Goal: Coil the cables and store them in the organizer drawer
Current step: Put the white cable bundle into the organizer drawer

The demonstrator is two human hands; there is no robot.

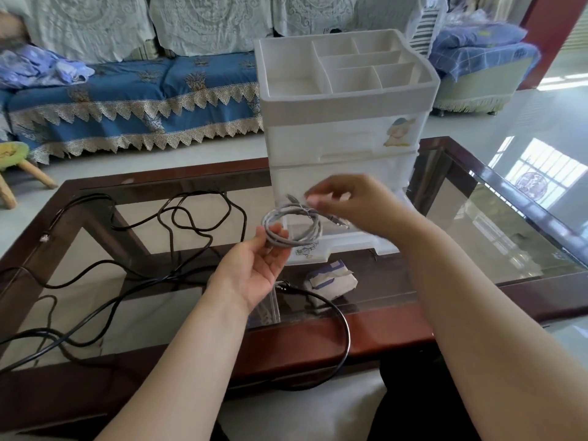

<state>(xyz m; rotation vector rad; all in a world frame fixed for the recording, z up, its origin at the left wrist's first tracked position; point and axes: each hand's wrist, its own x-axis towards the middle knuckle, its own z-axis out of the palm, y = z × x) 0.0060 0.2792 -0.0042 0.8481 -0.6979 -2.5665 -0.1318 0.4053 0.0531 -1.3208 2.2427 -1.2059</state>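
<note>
- While I watch from the head camera, my left hand (259, 265) is raised palm-up over the worktop (318, 332), its fingers curled under a small grey cable coil (291, 226) that rests in them
- My right hand (346, 202) reaches in from the right and pinches the top of the same coil, where loose plug ends stick out; this hand is blurred, so I cannot make out the finger detail
- That coil hangs in the air just in front of the lower drawer (343, 241) of a white plastic organizer (343, 122), which stands on the glass worktop; the drawer looks pulled partly out
- On top, the organizer has open divided compartments
- A long black cable (203, 232) sprawls uncoiled in loose loops over the left half of the worktop, and one strand curves over the near wooden edge toward me
- A small white and blue packet (331, 280) lies on the glass just in front of the organizer
- Behind the worktop stands a sofa with a blue cover (133, 100) trimmed in lace
</note>
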